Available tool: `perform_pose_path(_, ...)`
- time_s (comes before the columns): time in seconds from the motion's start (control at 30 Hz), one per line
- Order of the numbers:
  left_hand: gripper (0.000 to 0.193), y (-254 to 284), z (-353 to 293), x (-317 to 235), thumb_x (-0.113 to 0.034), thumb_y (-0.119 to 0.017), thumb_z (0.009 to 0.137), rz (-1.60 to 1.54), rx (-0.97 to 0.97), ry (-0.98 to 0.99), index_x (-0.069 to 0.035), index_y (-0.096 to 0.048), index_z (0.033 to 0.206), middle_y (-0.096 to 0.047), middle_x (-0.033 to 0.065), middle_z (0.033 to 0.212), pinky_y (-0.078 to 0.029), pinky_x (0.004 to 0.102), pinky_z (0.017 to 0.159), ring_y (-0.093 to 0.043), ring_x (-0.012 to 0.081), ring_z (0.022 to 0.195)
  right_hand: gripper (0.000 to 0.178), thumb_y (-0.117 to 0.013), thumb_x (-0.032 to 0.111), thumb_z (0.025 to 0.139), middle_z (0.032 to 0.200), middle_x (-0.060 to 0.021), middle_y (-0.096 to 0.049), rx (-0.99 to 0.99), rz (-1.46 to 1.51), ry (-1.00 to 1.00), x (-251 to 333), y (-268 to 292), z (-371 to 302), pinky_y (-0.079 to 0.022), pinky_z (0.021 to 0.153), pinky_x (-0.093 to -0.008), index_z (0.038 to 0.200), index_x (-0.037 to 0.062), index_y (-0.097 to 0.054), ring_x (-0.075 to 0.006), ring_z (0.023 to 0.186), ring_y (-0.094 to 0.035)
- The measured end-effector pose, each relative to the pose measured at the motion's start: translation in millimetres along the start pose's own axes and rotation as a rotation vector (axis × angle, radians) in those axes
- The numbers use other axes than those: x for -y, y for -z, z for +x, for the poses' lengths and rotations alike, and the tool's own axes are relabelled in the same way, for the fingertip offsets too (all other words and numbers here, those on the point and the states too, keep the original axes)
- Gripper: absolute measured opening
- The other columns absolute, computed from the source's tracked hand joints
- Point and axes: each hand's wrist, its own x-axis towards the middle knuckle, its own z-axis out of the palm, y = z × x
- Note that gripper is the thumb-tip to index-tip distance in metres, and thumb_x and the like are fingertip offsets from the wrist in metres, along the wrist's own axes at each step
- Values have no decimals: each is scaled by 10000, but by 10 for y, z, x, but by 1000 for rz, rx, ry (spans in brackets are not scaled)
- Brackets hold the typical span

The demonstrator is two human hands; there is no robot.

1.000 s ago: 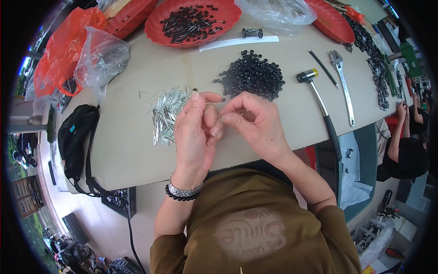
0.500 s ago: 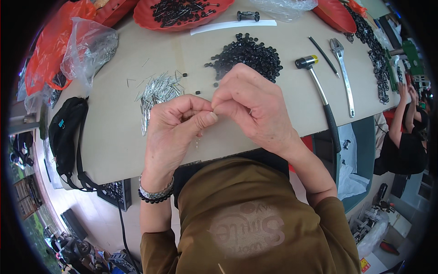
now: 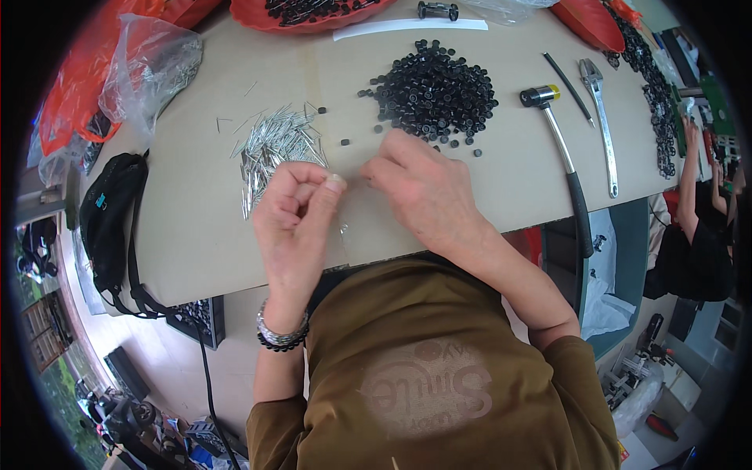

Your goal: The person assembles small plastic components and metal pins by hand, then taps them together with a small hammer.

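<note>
My left hand (image 3: 296, 207) is pinched, thumb tip against the forefinger, just below the pile of thin silver metal pins (image 3: 276, 149). Whatever lies between those fingertips is too small to make out. To its right, my right hand (image 3: 423, 184) has its fingers closed and bent downward, their tips partly hidden. A small gap parts the two hands. Beyond my right hand spreads a heap of small black round caps (image 3: 439, 90). Two stray black caps (image 3: 345, 142) lie between the heap and the pins.
A hammer (image 3: 560, 145), an adjustable wrench (image 3: 599, 125) and a black pen-like rod (image 3: 568, 88) lie at the right. At the back are a red tray (image 3: 313, 25) of capped pins and a black wheeled piece (image 3: 437, 11) near a white strip. A black pouch (image 3: 113, 219) sits left.
My hands, touching at the fingertips before, have come apart: the left is a little to the left, the right a little to the right. The whole view has shifted slightly.
</note>
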Motion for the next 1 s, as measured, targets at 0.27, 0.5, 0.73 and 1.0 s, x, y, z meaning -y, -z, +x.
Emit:
perform_pose_path(0.27,85,-209,-46,220,22,-775,847,359,-117,-285,-27,-724,894,-659,22,796,-462,258,636,-541,123,770,199,-746,39,778,888,-16,-575,-99,103,-105,-96,36,-48,-542,620,-352,961,108,-709,-214,812,-661)
perform_pose_path(0.5,48,-242,-15,288,-8,-716,955,498,-89,-337,24,-691,980,-578,11,935,-492,200,674,-562,47,754,157,-672,50,759,927,-9,-550,-48,-38,7,-112,-3,55,-533,577,-339,909,93,-669,-181,862,-632)
perform_pose_path(0.73,86,-267,12,247,2,-789,837,447,-108,-321,-48,-739,886,-663,26,782,-457,291,696,-518,155,767,59,-681,60,798,889,-23,-543,-106,25,-118,-113,210,-139,-517,578,-362,847,87,-661,-212,805,-627)
perform_pose_path(1.0,81,-269,84,233,-24,-817,798,565,-82,-420,-65,-768,848,-563,-7,699,-359,306,725,-463,145,736,80,-706,73,808,875,-21,-558,-103,55,-235,-136,163,-365,-516,591,-381,872,114,-731,-218,807,-637)
